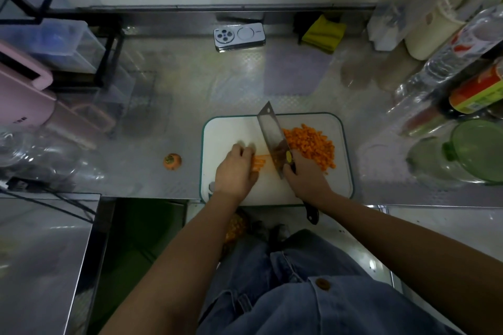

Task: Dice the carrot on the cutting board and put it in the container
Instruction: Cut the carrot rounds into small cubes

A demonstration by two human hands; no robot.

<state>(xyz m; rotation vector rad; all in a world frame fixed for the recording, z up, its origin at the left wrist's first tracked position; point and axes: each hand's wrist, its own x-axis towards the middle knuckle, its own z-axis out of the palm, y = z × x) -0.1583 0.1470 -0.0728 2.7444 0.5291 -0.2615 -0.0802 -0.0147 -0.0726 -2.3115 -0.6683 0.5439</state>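
A white cutting board (228, 130) with a green rim lies at the counter's front edge. My left hand (235, 168) presses down on a bundle of carrot strips (258, 164) near the board's middle. My right hand (304, 179) grips the cleaver (273, 136), whose blade stands just right of the strips, tip pointing away from me. A heap of diced carrot (313, 147) sits on the right part of the board. A clear container with a green lid (473, 152) stands at the right.
A cut-off carrot top (172, 161) lies on the steel counter left of the board. A phone (239, 36) and yellow cloth (324, 34) sit at the back. Bottles (446, 68) crowd the right side; a pink appliance (24, 95) and clear bowl (40, 155) stand at left.
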